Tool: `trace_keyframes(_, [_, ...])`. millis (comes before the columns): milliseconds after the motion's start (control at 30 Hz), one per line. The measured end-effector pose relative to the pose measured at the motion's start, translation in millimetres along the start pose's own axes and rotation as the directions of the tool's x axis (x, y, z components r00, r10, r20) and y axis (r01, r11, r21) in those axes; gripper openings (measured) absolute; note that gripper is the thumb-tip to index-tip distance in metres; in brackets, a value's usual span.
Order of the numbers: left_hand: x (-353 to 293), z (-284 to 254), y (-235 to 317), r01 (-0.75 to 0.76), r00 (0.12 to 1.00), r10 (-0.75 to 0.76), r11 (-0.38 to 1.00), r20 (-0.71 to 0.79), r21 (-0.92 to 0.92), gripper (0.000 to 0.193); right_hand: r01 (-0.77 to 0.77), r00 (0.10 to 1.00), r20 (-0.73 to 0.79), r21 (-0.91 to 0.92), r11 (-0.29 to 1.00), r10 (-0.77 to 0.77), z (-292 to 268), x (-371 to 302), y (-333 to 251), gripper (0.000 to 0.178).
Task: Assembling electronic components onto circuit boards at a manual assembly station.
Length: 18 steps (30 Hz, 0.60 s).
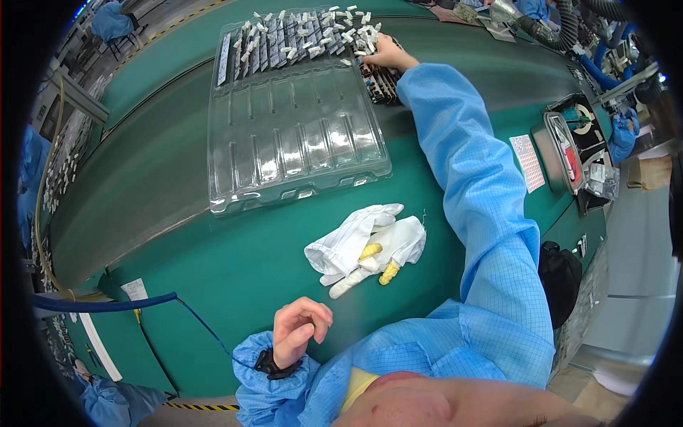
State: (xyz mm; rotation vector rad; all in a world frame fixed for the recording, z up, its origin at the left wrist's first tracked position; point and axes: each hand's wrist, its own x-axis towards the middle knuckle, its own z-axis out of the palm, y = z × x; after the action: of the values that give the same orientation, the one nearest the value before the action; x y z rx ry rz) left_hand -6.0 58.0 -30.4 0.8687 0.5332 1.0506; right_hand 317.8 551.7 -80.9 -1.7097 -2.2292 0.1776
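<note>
At the far middle my right hand (388,54) reaches to the right end of a row of narrow dark strips (274,44) with white connector-like pieces (361,41) on them. Its fingers are bent down among these pieces, and what they grip is hidden. Just below that hand lies a group of dark, board-like strips (381,83). The row lies over the far part of a clear plastic tray (299,167) with moulded ridges. Near me, my left hand (299,329) is raised with curled fingers, nothing visible in them. A black band (276,364) circles its wrist.
White gloves (356,245) with yellow fingertips lie on the green mat (235,263). To the right are a label sheet (527,164) and a metal box (562,151). A blue cord (203,324) runs to my left wrist. Other people in blue work nearby.
</note>
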Motion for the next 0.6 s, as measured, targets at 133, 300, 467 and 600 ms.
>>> trace_keyframes(133, [-10,2,0,-0.004,0.998,0.006,1.0,-0.06,0.021,0.028,-0.167,0.984,-0.066,-0.014,0.986,0.166,20,-18,-47,0.06])
trace_keyframes(300, [-7,6,2,-0.01,0.999,0.011,1.0,-0.036,0.029,0.029,-0.199,0.978,-0.038,0.142,0.97,0.206,-4,-21,-20,0.057])
trace_keyframes(467, [-12,7,4,-0.006,0.999,0.008,0.999,-0.041,0.035,0.029,-0.131,0.968,-0.187,0.192,0.973,0.168,-22,-34,3,0.052])
trace_keyframes(600, [-12,6,4,-0.016,1.0,0.017,0.998,-0.018,0.058,0.029,-0.177,0.976,-0.078,0.27,0.946,0.205,-47,-39,22,0.058])
